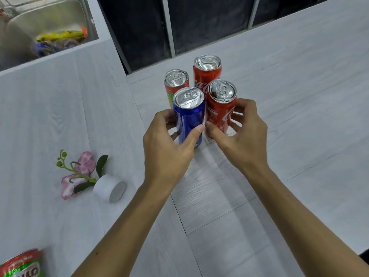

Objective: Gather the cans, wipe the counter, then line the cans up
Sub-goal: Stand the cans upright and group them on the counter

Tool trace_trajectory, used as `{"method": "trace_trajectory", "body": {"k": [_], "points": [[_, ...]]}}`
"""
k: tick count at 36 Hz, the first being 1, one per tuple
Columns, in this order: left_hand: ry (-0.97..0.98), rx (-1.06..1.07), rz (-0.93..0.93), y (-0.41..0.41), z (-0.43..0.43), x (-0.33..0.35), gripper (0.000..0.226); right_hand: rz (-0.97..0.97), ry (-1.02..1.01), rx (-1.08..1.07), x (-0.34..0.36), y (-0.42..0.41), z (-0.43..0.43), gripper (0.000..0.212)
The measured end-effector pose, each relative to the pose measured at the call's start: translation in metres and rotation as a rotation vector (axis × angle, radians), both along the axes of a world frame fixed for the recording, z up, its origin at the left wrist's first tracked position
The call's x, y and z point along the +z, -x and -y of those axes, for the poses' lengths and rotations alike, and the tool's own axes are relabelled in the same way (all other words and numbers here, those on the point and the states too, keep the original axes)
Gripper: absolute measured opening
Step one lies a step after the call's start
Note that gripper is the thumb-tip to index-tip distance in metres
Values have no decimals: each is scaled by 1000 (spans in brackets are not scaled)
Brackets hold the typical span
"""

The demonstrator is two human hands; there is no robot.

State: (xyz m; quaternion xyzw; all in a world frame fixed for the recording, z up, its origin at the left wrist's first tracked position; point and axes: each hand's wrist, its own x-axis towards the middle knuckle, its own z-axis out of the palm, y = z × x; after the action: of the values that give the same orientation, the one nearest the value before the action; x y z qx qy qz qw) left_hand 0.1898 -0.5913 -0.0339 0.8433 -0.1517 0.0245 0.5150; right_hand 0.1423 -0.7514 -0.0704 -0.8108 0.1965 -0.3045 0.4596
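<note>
Several cans stand upright in a tight cluster on the pale wood-grain counter [299, 96]. My left hand [167, 148] grips the blue can [188, 114] at the front left. My right hand [241, 136] wraps the red cola can [219, 108] at the front right. Behind them stand a second red cola can [206, 73] and a red can with a yellow-green label [175, 82], touching the front pair. My thumbs nearly meet between the two front cans.
A white pot with a pink artificial flower [89, 178] lies tipped over on the counter at the left. A red and green can [22, 264] shows at the bottom left corner. A steel sink [50, 31] with bright packaging sits at the top left. Dark window panes run behind.
</note>
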Motion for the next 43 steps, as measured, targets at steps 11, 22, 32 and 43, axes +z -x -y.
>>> {"method": "trace_trajectory", "body": {"k": [11,22,32,43], "points": [[5,-8,14,-4,8,-5,65,4,-3,32,-2,-3,10,69],[13,2,12,1,6,-9,67,-54,35,13,-1,-1,8,71],[-36,24,-8,10,-2,-10,76,-202,96,-55,7,16,2,83],[-403,-63,14,34,-48,-11,65,-440,204,-110,16,61,-30,80]]}}
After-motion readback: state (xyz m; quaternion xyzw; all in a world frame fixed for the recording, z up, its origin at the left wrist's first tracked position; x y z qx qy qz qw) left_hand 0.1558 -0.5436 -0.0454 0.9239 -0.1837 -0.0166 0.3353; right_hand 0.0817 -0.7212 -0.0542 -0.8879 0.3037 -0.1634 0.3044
